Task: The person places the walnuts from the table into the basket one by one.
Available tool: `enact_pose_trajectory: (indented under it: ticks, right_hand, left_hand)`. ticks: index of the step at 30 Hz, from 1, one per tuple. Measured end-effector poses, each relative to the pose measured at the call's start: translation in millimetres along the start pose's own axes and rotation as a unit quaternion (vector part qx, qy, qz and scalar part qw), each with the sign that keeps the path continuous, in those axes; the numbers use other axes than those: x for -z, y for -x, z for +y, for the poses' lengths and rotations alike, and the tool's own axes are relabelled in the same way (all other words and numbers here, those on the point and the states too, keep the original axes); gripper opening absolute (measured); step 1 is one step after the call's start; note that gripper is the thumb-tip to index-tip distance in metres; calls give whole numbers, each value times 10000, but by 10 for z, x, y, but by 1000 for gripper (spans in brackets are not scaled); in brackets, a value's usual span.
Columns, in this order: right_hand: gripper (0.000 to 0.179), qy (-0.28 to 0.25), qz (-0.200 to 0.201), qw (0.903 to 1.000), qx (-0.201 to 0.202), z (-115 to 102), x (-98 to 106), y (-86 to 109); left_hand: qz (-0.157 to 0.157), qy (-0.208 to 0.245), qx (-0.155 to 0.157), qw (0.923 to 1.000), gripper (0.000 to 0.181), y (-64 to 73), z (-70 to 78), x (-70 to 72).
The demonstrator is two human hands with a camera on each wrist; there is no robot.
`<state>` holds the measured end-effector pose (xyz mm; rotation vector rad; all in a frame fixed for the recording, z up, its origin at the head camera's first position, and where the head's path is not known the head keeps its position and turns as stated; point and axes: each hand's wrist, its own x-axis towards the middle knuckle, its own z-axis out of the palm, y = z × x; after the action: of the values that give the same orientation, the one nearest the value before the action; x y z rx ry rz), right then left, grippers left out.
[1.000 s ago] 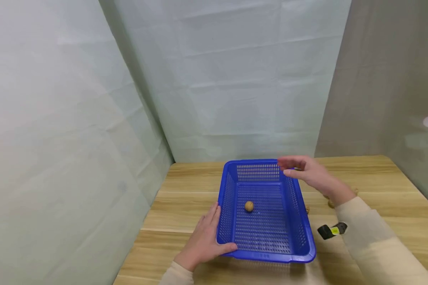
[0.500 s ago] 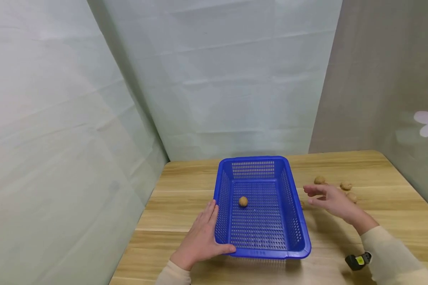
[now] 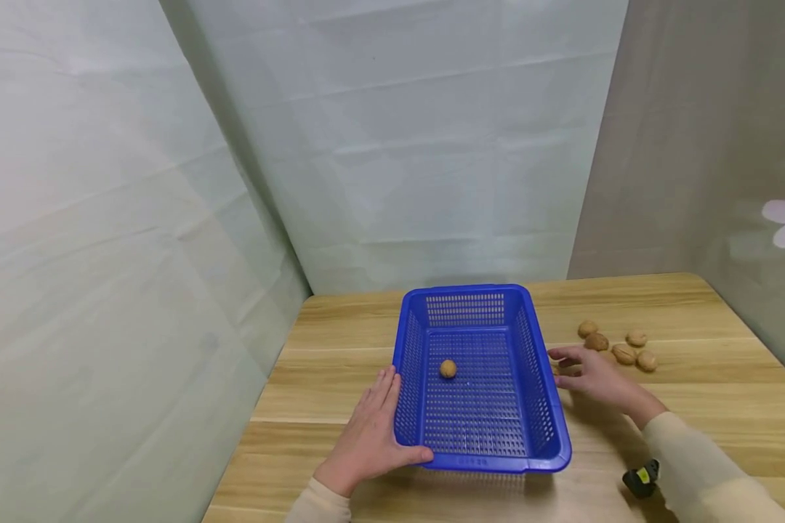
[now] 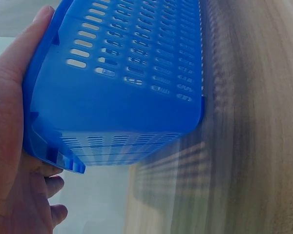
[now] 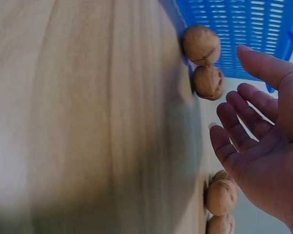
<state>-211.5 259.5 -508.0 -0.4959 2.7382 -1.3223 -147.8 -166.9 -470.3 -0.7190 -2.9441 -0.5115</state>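
Observation:
A blue perforated plastic basket (image 3: 480,463) stands on the wooden table with one walnut (image 3: 448,369) inside. My left hand (image 3: 369,436) rests at its near left corner, straight fingers along the left rim and thumb on the front rim. Beside the basket's right wall, my right hand (image 3: 592,374) is low over the table, fingers spread and relaxed, holding nothing. In the right wrist view, a larger walnut (image 5: 201,45) and a smaller walnut (image 5: 208,83) lie by the basket wall, just ahead of the thumb and fingertips. From the head, the right hand mostly hides these two.
Several more walnuts (image 3: 624,354) lie grouped on the table (image 3: 713,407) to the right, behind the right hand. Pale cloth (image 3: 432,145) hangs at the back and left, grey-brown cloth (image 3: 687,145) at the right. A black strap end (image 3: 641,479) hangs from the right wrist.
My right hand has moved from above the basket's far right corner out to the right and down beside the basket's right wall. My left hand stays on the rim.

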Motion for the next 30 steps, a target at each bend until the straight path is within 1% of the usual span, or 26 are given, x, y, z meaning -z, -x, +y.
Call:
enact_pose_trajectory:
  ticks: [7, 11, 17, 20, 25, 30]
  right_hand:
    - [47, -189, -125, 9997, 68, 76, -83, -67]
    - [42, 0, -46, 9999, 108, 116, -123, -95]
    - [41, 309, 88, 9993, 203, 136, -130, -117]
    - [40, 384, 104, 9990, 199, 145, -124, -114]
    - [36, 517, 138, 9983, 220, 168, -124, -112]
    - [34, 517, 138, 9984, 206, 199, -121, -99]
  left_hand:
    - [20, -47, 84, 10000, 134, 7, 10, -14]
    - [2, -104, 90, 9999, 134, 4, 17, -15]
    - [-75, -107, 123, 9998, 133, -1, 18, -15]
    - [-120, -97, 123, 9998, 133, -6, 11, -12]
    - [-87, -54, 104, 9999, 132, -7, 0, -10]
    - [-71, -30, 61, 10000, 131, -6, -9, -21]
